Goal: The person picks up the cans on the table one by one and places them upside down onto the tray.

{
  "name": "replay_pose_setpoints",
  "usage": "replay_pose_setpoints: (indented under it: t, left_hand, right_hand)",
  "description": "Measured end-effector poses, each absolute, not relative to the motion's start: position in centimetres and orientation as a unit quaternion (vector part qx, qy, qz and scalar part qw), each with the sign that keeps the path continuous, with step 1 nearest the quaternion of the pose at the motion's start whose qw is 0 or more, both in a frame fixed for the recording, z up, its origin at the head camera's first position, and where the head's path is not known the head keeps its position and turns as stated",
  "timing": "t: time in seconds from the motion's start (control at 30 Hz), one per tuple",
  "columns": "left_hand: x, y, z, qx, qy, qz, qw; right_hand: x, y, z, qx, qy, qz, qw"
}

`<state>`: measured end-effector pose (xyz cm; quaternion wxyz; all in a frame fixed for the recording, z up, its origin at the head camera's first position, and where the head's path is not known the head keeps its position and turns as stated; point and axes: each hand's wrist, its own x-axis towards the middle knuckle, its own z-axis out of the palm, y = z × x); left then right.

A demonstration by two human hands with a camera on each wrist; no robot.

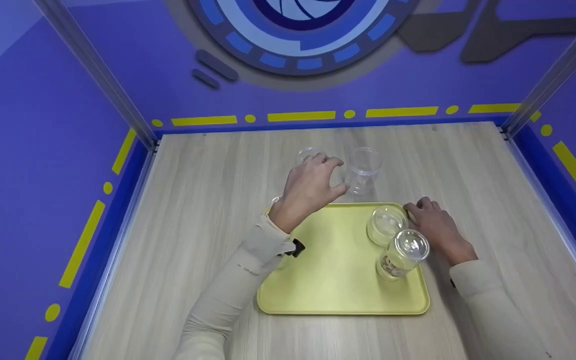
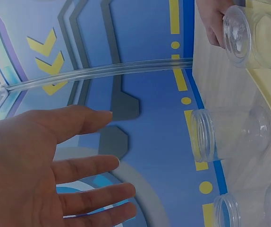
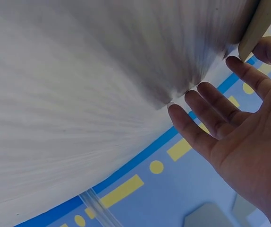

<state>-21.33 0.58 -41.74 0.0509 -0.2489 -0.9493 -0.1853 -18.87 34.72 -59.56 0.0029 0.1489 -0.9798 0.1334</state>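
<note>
Behind the tray, my left hand [image 1: 313,182] is raised with fingers spread and nothing between them. Beside its thumb in the head view stands a clear jar [image 1: 363,170]; another clear jar [image 1: 309,152] is mostly hidden behind the fingers. The left wrist view shows the empty palm, with a clear jar [image 2: 230,135] to its right. My right hand [image 1: 433,225] rests at the far right corner of the yellow tray [image 1: 338,295], thumb by its rim and fingertips on the table. On the tray's right side are a short clear jar [image 1: 387,225] and a printed jar [image 1: 400,257].
Blue panels [image 1: 318,95] with yellow marks enclose the wooden table [image 1: 208,175] at the back and sides. Metal posts [image 1: 98,70] stand in the back corners. My left sleeve [image 1: 248,275] covers the tray's left side, partly hiding clear objects there.
</note>
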Motion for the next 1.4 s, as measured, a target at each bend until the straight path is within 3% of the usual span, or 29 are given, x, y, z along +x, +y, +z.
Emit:
replay_pose_setpoints:
  t: [0.63, 1.4]
  left_hand:
    - [-26.1, 3.9, -43.6, -0.237, -0.955, -0.178, 0.030]
    - [-29.2, 8.2, -46.6, -0.229, -0.963, -0.139, -0.005]
  right_hand:
    - [-18.9, 34.7, -59.6, 0.155, -0.980, 0.125, 0.012]
    - [-18.7, 34.8, -59.3, 0.149, -0.980, 0.130, 0.001]
